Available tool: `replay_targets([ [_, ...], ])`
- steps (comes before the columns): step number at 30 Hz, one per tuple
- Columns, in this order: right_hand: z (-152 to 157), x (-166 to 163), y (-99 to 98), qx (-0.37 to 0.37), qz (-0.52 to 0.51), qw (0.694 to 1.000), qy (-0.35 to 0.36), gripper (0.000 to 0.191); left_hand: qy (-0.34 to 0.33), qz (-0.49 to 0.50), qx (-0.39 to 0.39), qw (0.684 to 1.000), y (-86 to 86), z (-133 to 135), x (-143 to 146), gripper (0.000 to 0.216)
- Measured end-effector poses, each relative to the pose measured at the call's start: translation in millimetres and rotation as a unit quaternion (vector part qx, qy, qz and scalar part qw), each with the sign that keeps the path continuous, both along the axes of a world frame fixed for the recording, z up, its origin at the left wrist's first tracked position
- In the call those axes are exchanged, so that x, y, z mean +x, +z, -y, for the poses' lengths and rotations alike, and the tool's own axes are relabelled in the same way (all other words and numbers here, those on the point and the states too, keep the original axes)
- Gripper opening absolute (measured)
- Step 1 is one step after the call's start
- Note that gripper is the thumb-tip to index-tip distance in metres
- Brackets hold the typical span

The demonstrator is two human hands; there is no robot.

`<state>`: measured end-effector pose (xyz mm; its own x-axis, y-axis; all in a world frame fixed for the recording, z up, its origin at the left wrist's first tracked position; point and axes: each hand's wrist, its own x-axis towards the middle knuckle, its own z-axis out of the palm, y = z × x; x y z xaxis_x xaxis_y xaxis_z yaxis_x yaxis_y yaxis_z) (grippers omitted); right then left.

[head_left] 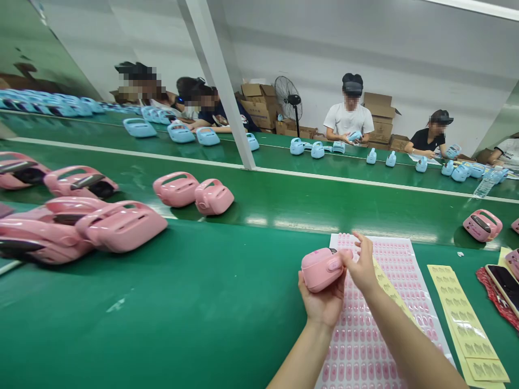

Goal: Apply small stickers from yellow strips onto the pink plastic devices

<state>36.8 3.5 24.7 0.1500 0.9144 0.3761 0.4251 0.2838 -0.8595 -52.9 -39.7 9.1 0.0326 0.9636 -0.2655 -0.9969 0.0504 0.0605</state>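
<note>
A glossy pink plastic device point(320, 273) with rounded corners rests in my left hand point(323, 305), which grips it from below and from the left side. My right hand point(364, 268) is at the device's right end; its thumb touches or nearly touches the casing, and the fingers are raised and apart. An oval pink sticker shows on the end of the device near that thumb. Under both hands lies a white sheet of pink oval stickers point(344, 351), with a yellow sticker strip point(391, 289) on top, partly hidden by my right forearm.
More yellow sticker sheets point(466, 319) and a phone point(503, 283) lie at right. Pink handled devices point(121, 227) stand at left; another pink device point(482, 225) is at right. Beyond a white divider point(324, 177), several people work among blue devices point(181, 133). A slanted white post point(223, 81) rises there.
</note>
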Motion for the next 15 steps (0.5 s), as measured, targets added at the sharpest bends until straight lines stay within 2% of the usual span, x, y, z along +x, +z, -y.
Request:
replay_targets([
  [3, -39, 14, -5.2, -0.157, 0.119, 0.980, -0.033, 0.039, -0.002, -0.009, 0.028, 1.000, -3.8, 0, -2, 0.056],
  [5, -62, 20, -9.6, -0.206, 0.146, 0.967, -0.042, 0.037, -0.010, -0.018, 0.046, 0.999, -6.4, -1, -4, 0.058],
  [11, -90, 12, -22.6, -0.237, 0.141, 0.960, -0.041, 0.019, -0.044, -0.079, 0.007, 0.996, -6.6, -4, -8, 0.057],
  [15, -94, 6, -17.3, -0.237, 0.088, 0.967, -0.015, 0.011, -0.023, -0.147, -0.011, 0.989, -2.8, -5, -4, 0.054],
])
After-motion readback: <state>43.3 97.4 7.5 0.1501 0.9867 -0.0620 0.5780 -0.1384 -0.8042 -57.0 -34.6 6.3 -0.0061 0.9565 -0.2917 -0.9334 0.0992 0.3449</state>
